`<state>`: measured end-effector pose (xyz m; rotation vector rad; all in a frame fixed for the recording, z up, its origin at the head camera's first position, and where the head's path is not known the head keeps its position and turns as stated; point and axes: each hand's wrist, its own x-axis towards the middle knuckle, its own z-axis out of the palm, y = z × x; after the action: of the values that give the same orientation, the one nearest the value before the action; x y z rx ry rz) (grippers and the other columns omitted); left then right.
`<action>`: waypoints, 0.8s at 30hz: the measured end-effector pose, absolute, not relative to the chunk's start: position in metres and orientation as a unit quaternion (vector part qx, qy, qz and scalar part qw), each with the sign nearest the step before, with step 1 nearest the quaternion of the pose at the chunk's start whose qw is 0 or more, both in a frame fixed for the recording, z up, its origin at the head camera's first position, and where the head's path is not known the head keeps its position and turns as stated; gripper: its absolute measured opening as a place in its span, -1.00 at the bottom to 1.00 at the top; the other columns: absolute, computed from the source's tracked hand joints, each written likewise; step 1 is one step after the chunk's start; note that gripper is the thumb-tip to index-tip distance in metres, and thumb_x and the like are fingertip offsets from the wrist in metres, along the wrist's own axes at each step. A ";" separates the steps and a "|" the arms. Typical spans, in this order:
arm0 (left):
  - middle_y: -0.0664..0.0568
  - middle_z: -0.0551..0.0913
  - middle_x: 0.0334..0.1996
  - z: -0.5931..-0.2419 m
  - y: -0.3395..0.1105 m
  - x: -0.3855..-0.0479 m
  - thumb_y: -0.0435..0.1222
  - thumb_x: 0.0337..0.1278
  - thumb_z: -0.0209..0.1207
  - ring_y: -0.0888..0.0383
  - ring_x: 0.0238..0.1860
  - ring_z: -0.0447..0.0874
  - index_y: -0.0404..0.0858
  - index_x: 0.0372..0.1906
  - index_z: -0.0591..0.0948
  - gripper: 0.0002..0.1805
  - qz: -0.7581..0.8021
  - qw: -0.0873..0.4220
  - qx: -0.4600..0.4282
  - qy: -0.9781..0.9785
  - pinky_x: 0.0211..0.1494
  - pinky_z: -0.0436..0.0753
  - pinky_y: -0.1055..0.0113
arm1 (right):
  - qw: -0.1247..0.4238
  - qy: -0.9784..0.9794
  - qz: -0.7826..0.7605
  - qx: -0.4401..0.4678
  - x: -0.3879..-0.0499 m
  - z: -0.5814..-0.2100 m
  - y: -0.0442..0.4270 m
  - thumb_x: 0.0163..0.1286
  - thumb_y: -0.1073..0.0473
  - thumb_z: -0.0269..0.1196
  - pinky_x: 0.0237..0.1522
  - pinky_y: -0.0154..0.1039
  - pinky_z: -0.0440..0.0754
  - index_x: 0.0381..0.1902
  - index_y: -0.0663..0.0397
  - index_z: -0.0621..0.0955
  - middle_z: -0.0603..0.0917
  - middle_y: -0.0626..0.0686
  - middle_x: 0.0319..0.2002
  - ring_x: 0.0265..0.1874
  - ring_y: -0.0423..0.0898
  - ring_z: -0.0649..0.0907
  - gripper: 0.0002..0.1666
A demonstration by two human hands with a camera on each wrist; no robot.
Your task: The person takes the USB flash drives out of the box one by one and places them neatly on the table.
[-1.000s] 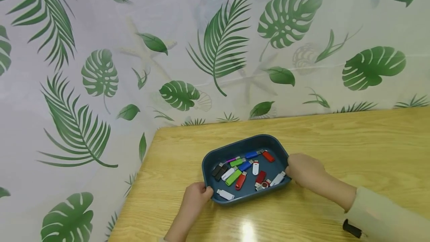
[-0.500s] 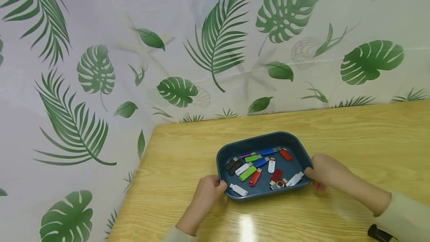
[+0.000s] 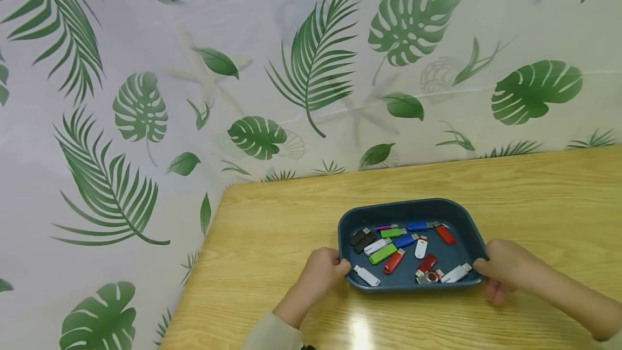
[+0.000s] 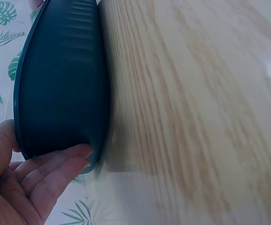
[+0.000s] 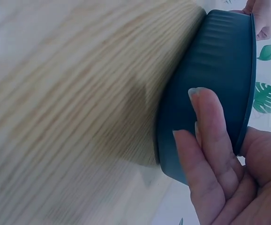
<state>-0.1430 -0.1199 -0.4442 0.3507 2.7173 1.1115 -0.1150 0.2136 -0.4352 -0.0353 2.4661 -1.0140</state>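
Observation:
A dark blue tray (image 3: pixel 413 287) holds several USB sticks, among them a green one (image 3: pixel 383 254), a red one (image 3: pixel 394 261) and a white one (image 3: pixel 366 275). My left hand (image 3: pixel 319 274) pinches the tray's near left corner, thumb at the rim. At the near right corner my right hand (image 3: pixel 507 269) grips the rim with its thumb. In the left wrist view the fingers of my left hand (image 4: pixel 37 178) lie against the tray's outer wall (image 4: pixel 63 84). The right wrist view shows my right hand's (image 5: pixel 229 173) fingers on the outer wall (image 5: pixel 210 65).
The wooden table (image 3: pixel 272 215) extends around the tray, with its left edge running down toward the front. Behind and to the left hangs a white cloth (image 3: pixel 194 96) printed with green leaves.
Both hands have moved right with the tray between them. The tray, earlier tilted up toward its right side in view, lies more nearly level. The sticks keep their arrangement inside.

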 end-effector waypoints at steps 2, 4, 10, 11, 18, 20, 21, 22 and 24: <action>0.26 0.14 -0.88 -0.443 -0.117 -0.142 -0.40 -0.10 0.08 0.31 -0.78 0.10 -0.12 -0.86 0.21 -0.60 0.374 0.096 0.120 0.915 -0.68 0.05 0.49 | 0.235 0.899 -0.368 -0.010 -0.113 -0.436 0.216 0.24 0.29 0.00 -0.64 -0.26 0.60 -0.68 0.30 0.50 0.60 0.05 -0.80 -0.80 -0.09 0.65 -0.67; 0.27 0.13 -0.88 -0.444 -0.115 -0.143 -0.39 -0.11 0.08 0.32 -0.79 0.09 -0.12 -0.86 0.21 -0.60 0.370 0.097 0.123 0.916 -0.68 0.04 0.49 | 0.238 0.899 -0.368 -0.005 -0.112 -0.437 0.219 0.24 0.29 0.00 -0.64 -0.26 0.60 -0.68 0.30 0.50 0.60 0.05 -0.80 -0.80 -0.09 0.64 -0.67; 0.26 0.13 -0.88 -0.447 -0.114 -0.147 -0.36 -0.05 0.08 0.34 -0.79 0.08 -0.10 -0.87 0.19 -0.57 0.360 0.099 0.129 0.919 -0.69 0.04 0.51 | 0.253 0.898 -0.361 0.003 -0.113 -0.439 0.223 0.26 0.26 0.01 -0.60 -0.24 0.63 -0.65 0.30 0.50 0.60 0.05 -0.78 -0.80 -0.09 0.64 -0.68; 0.25 0.14 -0.88 -0.447 -0.115 -0.147 -0.36 -0.04 0.07 0.33 -0.80 0.07 -0.10 -0.87 0.19 -0.56 0.360 0.100 0.130 0.919 -0.69 0.04 0.51 | 0.256 0.899 -0.356 0.002 -0.114 -0.438 0.223 0.27 0.24 0.01 -0.59 -0.23 0.63 -0.65 0.29 0.50 0.60 0.05 -0.79 -0.80 -0.09 0.64 -0.67; 0.22 0.24 -0.91 -0.441 -0.118 -0.148 -0.34 -0.02 0.09 0.31 -0.83 0.09 -0.20 -0.90 0.31 -0.58 0.353 0.131 0.120 0.919 -0.72 0.05 0.50 | 0.266 0.925 -0.268 -0.033 -0.121 -0.428 0.224 0.33 0.11 0.09 -0.55 -0.19 0.60 -0.69 0.19 0.50 0.58 0.01 -0.79 -0.79 -0.10 0.61 -0.59; 0.17 0.34 -0.91 -0.439 -0.117 -0.149 -0.35 -0.02 0.09 0.30 -0.84 0.12 -0.29 -0.88 0.41 -0.62 0.349 0.148 0.118 0.918 -0.73 0.06 0.49 | 0.269 0.932 -0.239 -0.044 -0.123 -0.425 0.224 0.34 0.02 0.13 -0.55 -0.18 0.59 -0.68 0.16 0.51 0.57 0.00 -0.79 -0.80 -0.12 0.60 -0.55; 0.13 0.40 -0.90 -0.438 -0.117 -0.149 -0.36 -0.03 0.10 0.30 -0.84 0.16 -0.33 -0.86 0.45 -0.64 0.348 0.156 0.115 0.917 -0.73 0.09 0.49 | 0.271 0.935 -0.225 -0.051 -0.124 -0.422 0.224 0.34 -0.02 0.15 -0.55 -0.18 0.58 -0.68 0.15 0.52 0.57 0.00 -0.79 -0.80 -0.12 0.60 -0.53; 0.07 0.46 -0.88 -0.437 -0.116 -0.150 -0.37 -0.03 0.10 0.29 -0.83 0.20 -0.38 -0.84 0.49 -0.65 0.348 0.164 0.112 0.916 -0.73 0.12 0.49 | 0.268 0.938 -0.212 -0.056 -0.125 -0.420 0.224 0.32 -0.04 0.17 -0.59 -0.19 0.54 -0.67 0.14 0.51 0.55 -0.02 -0.80 -0.81 -0.13 0.58 -0.54; -0.02 0.55 -0.83 -0.435 -0.114 -0.150 -0.39 -0.03 0.12 0.28 -0.81 0.29 -0.44 -0.80 0.53 -0.68 0.350 0.173 0.106 0.915 -0.72 0.19 0.49 | 0.256 0.945 -0.190 -0.067 -0.126 -0.417 0.225 0.28 -0.07 0.22 -0.67 -0.24 0.46 -0.68 0.11 0.51 0.50 -0.04 -0.83 -0.83 -0.15 0.53 -0.54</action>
<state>-0.1502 -0.1144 -0.4350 0.2999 2.5940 0.9917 -0.1258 0.2248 -0.4167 -0.1820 2.5660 -0.5155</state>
